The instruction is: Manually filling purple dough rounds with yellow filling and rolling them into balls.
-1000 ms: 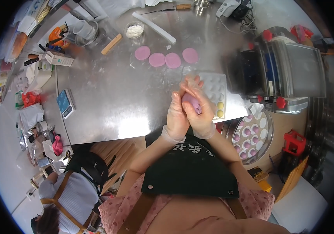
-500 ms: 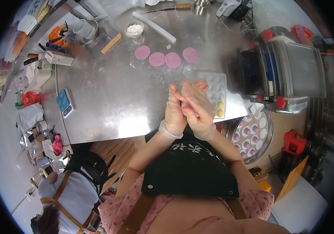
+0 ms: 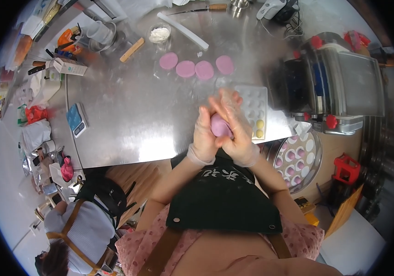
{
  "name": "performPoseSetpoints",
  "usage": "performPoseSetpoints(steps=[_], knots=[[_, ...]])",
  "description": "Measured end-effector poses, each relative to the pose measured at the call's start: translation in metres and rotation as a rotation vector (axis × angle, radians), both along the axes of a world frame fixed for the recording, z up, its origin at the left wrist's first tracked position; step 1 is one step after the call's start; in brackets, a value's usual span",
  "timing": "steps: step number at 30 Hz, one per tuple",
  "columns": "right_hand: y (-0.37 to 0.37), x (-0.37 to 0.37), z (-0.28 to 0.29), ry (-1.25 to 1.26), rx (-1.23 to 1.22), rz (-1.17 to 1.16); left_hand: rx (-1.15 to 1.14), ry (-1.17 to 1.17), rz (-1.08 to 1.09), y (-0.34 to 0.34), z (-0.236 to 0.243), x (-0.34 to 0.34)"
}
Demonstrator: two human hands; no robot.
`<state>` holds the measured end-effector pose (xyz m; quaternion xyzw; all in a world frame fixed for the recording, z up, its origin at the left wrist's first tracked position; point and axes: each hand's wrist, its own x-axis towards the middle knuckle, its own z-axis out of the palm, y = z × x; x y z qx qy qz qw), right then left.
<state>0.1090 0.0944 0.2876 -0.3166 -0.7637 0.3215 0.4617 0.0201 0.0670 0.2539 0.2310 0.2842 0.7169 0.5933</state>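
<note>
Between the two palms sits a rounded lump of pink dough (image 3: 220, 126), its upper face now showing. My left hand (image 3: 204, 137), in a clear plastic glove, cups its left side. Gloved alike, my right hand (image 3: 239, 134) presses around its right side, with its fingertips crossing above toward the left fingers. Both hands are above the steel table's near edge. Several flat pink dough discs (image 3: 204, 70) lie in a row beyond them. Beside my right hand is a white moulded tray (image 3: 257, 99) with yellow balls (image 3: 260, 123) in its near cups.
A white rolling pin (image 3: 183, 31), a bowl of white powder (image 3: 159, 35) and a wooden-handled tool (image 3: 132, 49) lie farther back. At left is a kitchen scale (image 3: 77, 120). A machine (image 3: 332, 83) stands right, above a round tray (image 3: 317, 171) of pink pieces. Another person (image 3: 84, 232) is lower left.
My palms have parted and the right hand has turned, so the dough, mostly covered before, shows between them. Things on the table have stayed in place.
</note>
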Motion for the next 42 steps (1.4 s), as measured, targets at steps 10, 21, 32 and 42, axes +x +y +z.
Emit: performPoseSetpoints(steps=[10,21,32,42], knots=[[0.004,0.002,-0.031,0.229,-0.048,0.031,-0.112,-0.163,0.03,-0.006,0.0,0.015],[0.004,0.005,-0.031,0.048,-0.165,0.041,-0.285,-0.188,-0.066,-0.003,0.009,0.012],[0.022,0.009,0.005,-0.181,0.145,0.083,-0.252,-0.364,-0.043,0.004,-0.008,-0.006],[0.014,0.027,-0.008,-0.219,0.163,0.043,-0.326,-0.435,-0.211,0.006,-0.005,-0.015]])
